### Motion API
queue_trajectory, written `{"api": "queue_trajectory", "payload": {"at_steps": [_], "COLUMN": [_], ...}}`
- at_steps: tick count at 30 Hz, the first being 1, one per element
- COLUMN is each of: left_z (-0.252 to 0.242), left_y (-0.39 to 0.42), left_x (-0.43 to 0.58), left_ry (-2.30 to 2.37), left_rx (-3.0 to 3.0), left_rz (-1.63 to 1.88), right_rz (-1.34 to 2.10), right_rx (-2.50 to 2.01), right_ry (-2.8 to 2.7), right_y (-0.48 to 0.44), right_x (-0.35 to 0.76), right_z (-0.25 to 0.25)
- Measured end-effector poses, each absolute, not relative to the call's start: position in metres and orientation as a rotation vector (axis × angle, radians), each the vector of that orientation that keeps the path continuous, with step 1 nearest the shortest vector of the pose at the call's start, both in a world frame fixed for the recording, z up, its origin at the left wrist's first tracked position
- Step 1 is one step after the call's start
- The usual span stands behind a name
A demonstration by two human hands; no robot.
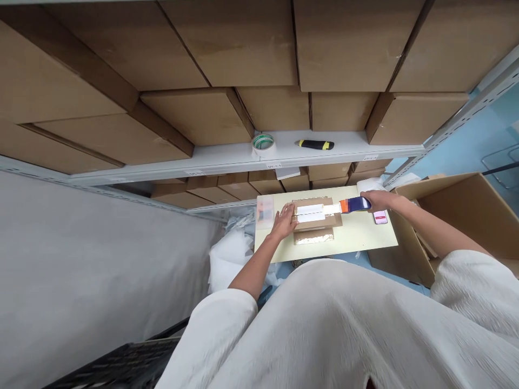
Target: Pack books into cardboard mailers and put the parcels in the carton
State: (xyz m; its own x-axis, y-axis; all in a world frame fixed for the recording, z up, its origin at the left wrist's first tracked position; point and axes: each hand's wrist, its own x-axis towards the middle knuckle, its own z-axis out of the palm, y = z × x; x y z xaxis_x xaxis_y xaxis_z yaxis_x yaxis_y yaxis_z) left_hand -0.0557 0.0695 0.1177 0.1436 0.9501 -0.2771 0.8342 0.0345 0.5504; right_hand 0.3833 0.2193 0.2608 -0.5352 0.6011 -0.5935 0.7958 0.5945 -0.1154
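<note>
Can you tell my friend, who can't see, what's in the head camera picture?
A person's left hand touches cardboard on a pale table, while the right hand holds a blue-and-orange object. A phone lies near the right hand. A shelf beyond holds boxes, a tape roll and a knife.

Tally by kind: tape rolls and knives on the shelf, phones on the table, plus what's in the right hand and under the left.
Tape roll: 1
Knife: 1
Phone: 1
Blue-and-orange item in right hand: 1
Cardboard package under left hand: 1
Total: 5
</note>
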Motion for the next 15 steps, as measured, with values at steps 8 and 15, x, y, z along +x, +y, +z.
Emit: {"api": "queue_trajectory", "payload": {"at_steps": [8, 15], "left_z": [0.116, 0.108], "left_y": [0.069, 0.073], "left_x": [-0.056, -0.060], "left_ry": [1.723, 1.692], "left_rx": [1.773, 1.753], "left_rz": [0.216, 0.260], "right_rz": [-0.532, -0.419], "right_rx": [1.155, 1.151], "right_ry": [2.289, 2.256], "right_y": [0.229, 0.216], "right_x": [0.435, 0.422], "right_z": [0.259, 0.232]}}
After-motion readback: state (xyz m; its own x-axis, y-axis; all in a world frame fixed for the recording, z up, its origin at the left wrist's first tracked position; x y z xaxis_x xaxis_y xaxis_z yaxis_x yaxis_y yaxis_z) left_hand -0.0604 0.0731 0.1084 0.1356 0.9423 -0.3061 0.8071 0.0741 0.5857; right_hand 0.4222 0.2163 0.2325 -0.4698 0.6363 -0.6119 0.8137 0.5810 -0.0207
